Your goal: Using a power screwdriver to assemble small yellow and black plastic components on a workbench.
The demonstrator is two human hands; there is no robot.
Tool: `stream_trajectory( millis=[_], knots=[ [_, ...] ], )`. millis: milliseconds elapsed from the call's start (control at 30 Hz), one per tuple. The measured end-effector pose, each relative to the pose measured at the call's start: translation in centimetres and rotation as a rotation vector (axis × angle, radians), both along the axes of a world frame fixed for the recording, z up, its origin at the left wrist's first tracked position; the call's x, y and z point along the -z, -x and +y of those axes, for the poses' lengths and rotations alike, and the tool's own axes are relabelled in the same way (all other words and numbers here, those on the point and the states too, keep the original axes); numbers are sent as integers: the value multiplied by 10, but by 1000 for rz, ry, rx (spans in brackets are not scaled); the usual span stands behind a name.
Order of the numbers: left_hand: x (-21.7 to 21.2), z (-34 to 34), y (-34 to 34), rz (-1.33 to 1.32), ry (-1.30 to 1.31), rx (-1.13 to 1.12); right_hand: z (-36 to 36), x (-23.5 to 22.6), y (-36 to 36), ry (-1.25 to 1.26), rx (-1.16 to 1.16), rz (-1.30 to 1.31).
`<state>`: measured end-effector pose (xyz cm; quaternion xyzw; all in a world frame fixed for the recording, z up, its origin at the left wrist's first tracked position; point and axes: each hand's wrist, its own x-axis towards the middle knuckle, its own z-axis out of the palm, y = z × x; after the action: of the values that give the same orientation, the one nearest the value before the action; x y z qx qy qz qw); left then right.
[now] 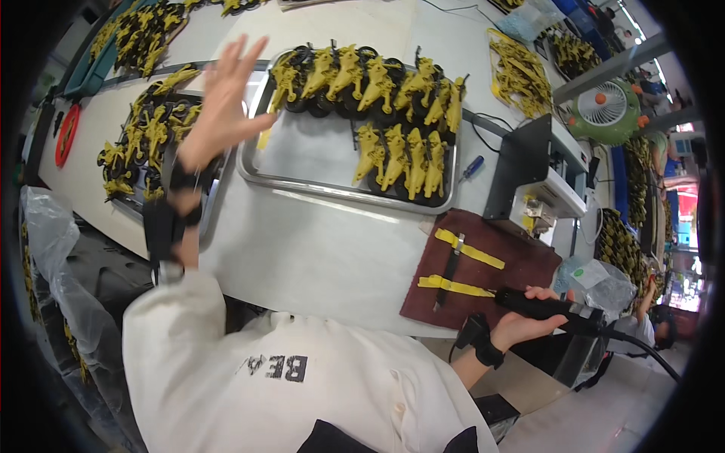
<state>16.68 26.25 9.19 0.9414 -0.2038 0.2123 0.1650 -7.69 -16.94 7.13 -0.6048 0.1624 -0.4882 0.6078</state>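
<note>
With fingers spread and nothing in them, my left hand is raised over the left edge of a metal tray. Yellow-and-black wheeled parts stand in rows inside this tray. At the lower right, my right hand grips a black corded electric screwdriver. Its tip points left, at the end of a yellow strip on a dark red cloth. A second yellow strip lies above it, and a black bar crosses both. Whether the tip touches a screw is too small to tell.
A blue-handled screwdriver lies between the tray and a grey box-shaped device. Beyond stands a green fan. More yellow-and-black parts fill another tray at left. Yellow pieces are heaped at the back right.
</note>
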Motion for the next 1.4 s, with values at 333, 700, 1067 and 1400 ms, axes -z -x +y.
stream_trajectory(
  millis=[333,700,1067,1400],
  knots=[
    [15,52,-44,108,1,-66,-11,-11,2,8,102,-113],
    [34,-267,143,375,312,731,-44,-61,-117,108,-199,-83],
    [73,-279,152,390,161,733,-36,-69,-77,150,-117,-167],
    [69,-287,164,429,97,641,-41,-63,-85,30,-233,-26]
  ],
)
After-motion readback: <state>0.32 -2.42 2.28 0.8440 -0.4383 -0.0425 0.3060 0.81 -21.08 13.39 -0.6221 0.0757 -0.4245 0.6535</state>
